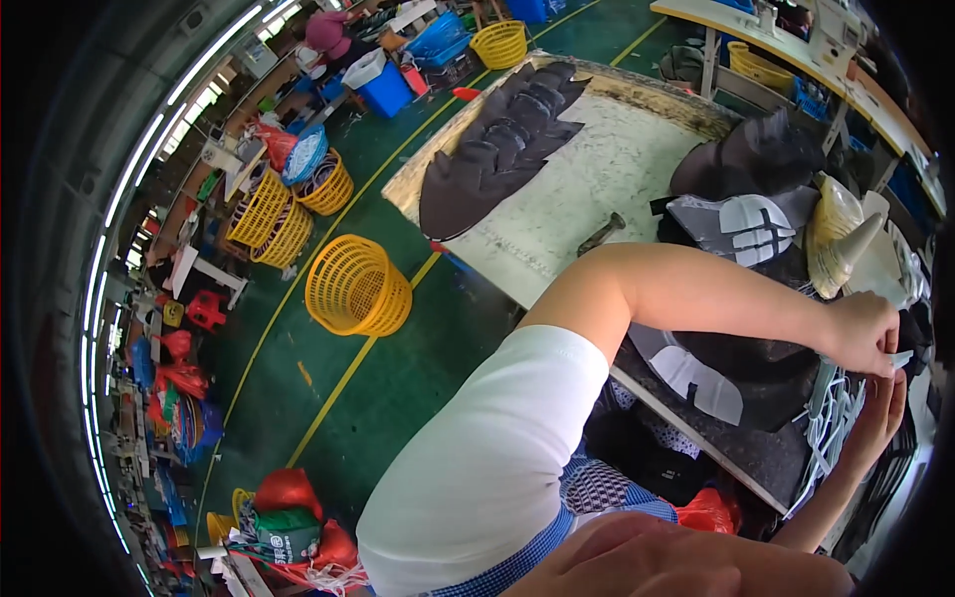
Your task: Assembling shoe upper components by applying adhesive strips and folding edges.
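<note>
At the right edge of the view, my left hand (863,333) and my right hand (879,410) meet. Their fingertips pinch a small pale grey-green strip (900,359) between them. Below the hands, a bundle of thin pale strips (828,433) hangs over the table edge. Beside my left forearm lie dark curved cut pieces with white patches (701,383), and a similar grey-and-white piece (741,227) lies farther back. A pale cone partly wrapped in yellow plastic (841,237) stands just beyond my left hand. Part of the strip is hidden by my fingers.
Overlapping dark cut pieces (507,139) cover the left of the worn white worktable (617,129). A small hammer-like tool (601,234) lies near my left elbow. A yellow plastic basket (360,287) stands on the green floor. Beyond are a blue bin (388,90), a sewing machine (836,35) and another person (328,38).
</note>
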The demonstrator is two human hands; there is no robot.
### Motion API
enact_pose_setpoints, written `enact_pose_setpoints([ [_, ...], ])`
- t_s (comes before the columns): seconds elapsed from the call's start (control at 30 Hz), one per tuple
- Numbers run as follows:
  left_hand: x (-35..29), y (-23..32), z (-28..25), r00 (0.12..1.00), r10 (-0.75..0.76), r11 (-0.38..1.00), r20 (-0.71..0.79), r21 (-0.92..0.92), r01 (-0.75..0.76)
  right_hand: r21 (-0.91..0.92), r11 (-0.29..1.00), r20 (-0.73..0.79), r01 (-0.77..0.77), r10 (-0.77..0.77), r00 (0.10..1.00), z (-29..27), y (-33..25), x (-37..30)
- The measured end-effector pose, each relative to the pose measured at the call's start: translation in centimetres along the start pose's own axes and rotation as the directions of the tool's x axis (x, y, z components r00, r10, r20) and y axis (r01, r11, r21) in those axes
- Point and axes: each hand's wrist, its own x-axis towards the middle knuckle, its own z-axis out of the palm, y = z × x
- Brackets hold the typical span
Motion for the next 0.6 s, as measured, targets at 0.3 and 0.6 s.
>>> enact_pose_setpoints([
  [0.3,-2.9,1.4,-1.9,0.997,0.050,0.959,0.057,-0.282,-0.032,-0.350,0.917,0.100,0.192,-0.168,0.981,0.9,-1.2,-1.4],
  [0.6,-5.7,3.2,-6.9,0.999,0.036,0.802,-0.016,-0.595,-0.039,-0.309,0.943,-0.257,-0.120,0.039,0.966,-5.5,2.7,-1.6],
])
